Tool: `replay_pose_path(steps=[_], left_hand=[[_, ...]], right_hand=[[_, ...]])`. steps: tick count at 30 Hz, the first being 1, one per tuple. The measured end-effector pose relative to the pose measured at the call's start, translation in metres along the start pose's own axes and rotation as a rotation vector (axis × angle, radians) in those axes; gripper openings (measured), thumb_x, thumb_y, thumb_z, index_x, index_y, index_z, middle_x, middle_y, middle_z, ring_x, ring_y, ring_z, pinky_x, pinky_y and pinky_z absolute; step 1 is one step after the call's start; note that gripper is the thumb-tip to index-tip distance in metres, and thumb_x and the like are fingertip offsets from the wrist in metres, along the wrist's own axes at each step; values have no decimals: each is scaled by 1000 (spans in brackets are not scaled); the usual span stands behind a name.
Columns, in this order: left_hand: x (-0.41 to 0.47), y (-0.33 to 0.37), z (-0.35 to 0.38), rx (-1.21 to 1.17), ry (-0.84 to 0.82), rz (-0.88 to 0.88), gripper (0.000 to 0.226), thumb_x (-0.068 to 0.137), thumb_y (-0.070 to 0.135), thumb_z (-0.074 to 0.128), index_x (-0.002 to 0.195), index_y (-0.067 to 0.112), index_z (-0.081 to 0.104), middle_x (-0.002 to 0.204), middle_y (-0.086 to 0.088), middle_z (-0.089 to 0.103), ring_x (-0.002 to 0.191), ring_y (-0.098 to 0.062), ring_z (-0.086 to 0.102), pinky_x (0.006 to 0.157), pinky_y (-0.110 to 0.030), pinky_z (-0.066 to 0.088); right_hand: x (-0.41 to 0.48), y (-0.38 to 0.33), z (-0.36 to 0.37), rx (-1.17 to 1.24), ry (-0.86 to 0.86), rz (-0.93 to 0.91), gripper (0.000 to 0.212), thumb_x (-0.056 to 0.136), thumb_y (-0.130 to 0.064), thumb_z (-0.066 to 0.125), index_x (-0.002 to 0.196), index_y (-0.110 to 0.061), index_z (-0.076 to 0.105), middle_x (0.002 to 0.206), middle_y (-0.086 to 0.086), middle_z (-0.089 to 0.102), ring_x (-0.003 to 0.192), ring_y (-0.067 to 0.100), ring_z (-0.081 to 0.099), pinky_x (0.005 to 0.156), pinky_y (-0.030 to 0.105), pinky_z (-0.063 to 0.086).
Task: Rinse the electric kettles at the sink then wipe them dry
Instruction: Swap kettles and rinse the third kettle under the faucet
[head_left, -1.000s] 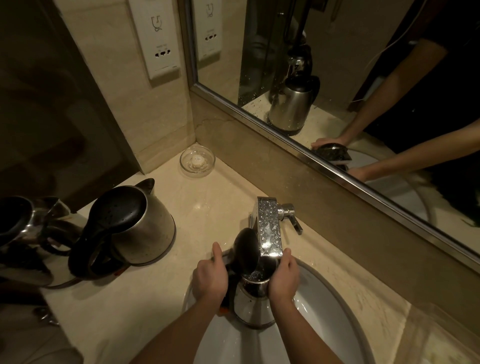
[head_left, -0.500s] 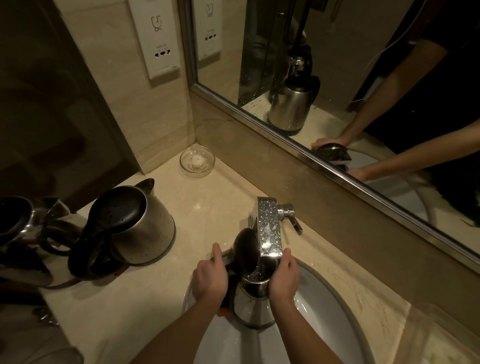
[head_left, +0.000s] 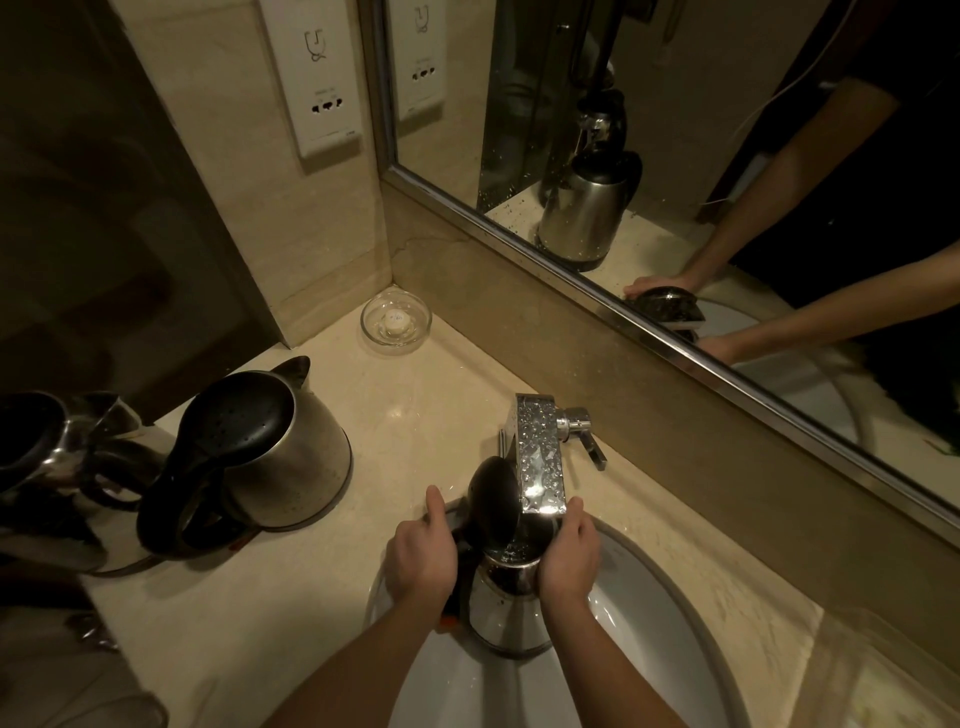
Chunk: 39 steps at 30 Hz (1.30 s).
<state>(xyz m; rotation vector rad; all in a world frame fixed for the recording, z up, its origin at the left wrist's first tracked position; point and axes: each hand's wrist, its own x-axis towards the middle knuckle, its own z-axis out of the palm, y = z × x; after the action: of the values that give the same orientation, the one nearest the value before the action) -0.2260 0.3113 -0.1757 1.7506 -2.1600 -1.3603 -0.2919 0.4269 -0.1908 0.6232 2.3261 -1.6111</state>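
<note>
Both hands held a steel kettle (head_left: 506, 613) under the tap (head_left: 540, 457), over the sink (head_left: 670, 613).

The left hand (head_left: 422, 561) was wrapped around the kettle's black handle, thumb up; the right hand (head_left: 569, 556) was closed against the kettle's steel side near its rim. Its black lid (head_left: 493, 501) stood open between the hands, just under the spout (water flow cannot be told). Left of the left hand, a second kettle (head_left: 260, 452) stood lid-shut on the beige surface (head_left: 218, 613), a third kettle (head_left: 47, 457) beyond it. A glass dish (head_left: 396, 322) sat farther off in the corner, below the mirror (head_left: 675, 130).
</note>
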Motion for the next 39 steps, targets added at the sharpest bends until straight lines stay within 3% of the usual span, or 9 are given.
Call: replay_pose_path(steps=[17,26,31,35,39], left_hand=[[0,0,0,-27,-3,-9,66,98,61,28,68,10,59,65,-7,60,60,-18,59,52,-27,42],[-2,1,1,15,27,-13,68,97,62,26,71,9,60,67,-6,59,62,-16,56,57,-30,43],[-1,-2,3,23,34,-26,71,96,64,23,75,9,63,69,-5,59,65,-16,57,62,-31,45],[0,-3,4,17,34,-24,70,96,64,22,71,10,60,69,-6,59,66,-19,59,62,-32,46],[-1,-2,2,99,24,53,64,100,56,22,82,8,59,75,-8,63,70,-21,61,65,-32,47]], right_hand=[[-3,-4,-2,0,5,7,53,102,-52,31,108,-13,66,104,8,66,102,27,60,96,49,45],[-3,-6,-5,-3,-22,-15,48,102,-50,32,96,-13,63,95,5,63,102,30,60,93,48,44],[-4,-17,-12,-12,-96,-49,55,102,-52,29,128,-14,59,119,3,61,115,23,55,104,46,41],[3,-24,-16,-45,-108,-68,58,95,-68,26,106,-22,59,101,1,63,99,25,62,90,52,51],[13,-35,-24,-48,-60,-100,56,97,-65,27,95,-20,60,94,2,64,95,24,61,88,43,48]])
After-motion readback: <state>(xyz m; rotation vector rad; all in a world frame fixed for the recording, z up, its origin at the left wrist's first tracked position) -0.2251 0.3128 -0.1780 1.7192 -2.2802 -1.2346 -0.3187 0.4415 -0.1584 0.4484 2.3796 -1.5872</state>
